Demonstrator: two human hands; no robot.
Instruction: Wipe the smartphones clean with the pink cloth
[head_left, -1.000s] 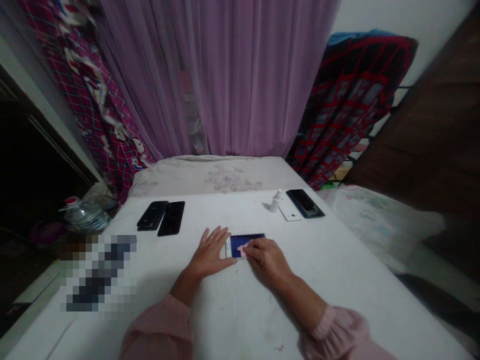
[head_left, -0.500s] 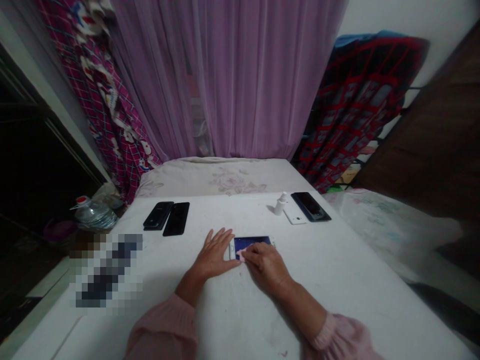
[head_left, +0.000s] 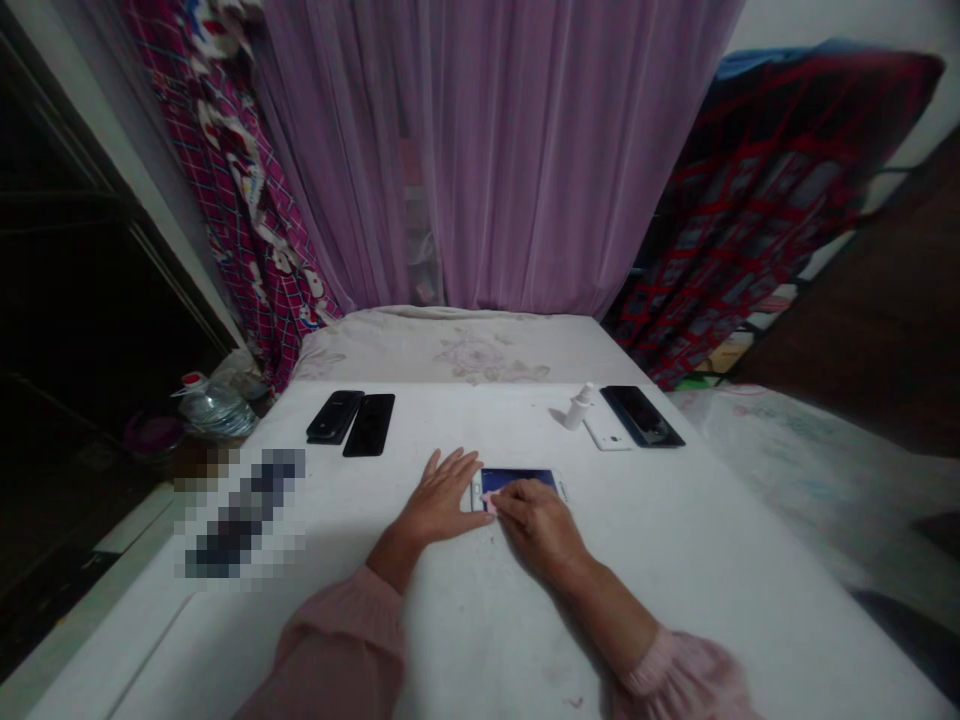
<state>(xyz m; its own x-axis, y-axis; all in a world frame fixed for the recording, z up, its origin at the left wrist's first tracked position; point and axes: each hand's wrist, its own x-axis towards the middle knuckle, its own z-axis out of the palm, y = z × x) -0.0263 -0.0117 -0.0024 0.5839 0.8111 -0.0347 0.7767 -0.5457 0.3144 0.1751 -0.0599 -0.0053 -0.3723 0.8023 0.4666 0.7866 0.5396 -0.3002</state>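
A white phone [head_left: 525, 478] with a lit blue screen lies crosswise on the white table, in front of me. My left hand [head_left: 444, 500] rests at its left end with the fingers spread, thumb along the near edge and fingertips by the far corner. In my right hand [head_left: 541, 525] a small pink cloth [head_left: 491, 502] is pinched and pressed on the left part of the screen. That hand covers the near right part of the phone.
Two dark phones [head_left: 335, 417] [head_left: 369, 424] lie at the back left. At the back right are a white spray bottle [head_left: 577, 408], a white phone [head_left: 606, 432] and dark phones [head_left: 641, 415]. A blurred-out patch [head_left: 244, 515] covers something at the left edge.
The whole view has shifted, so the table things appear a little further right. Both hands keep nearly the same places at the phone, with the cloth still pinched in my right hand.
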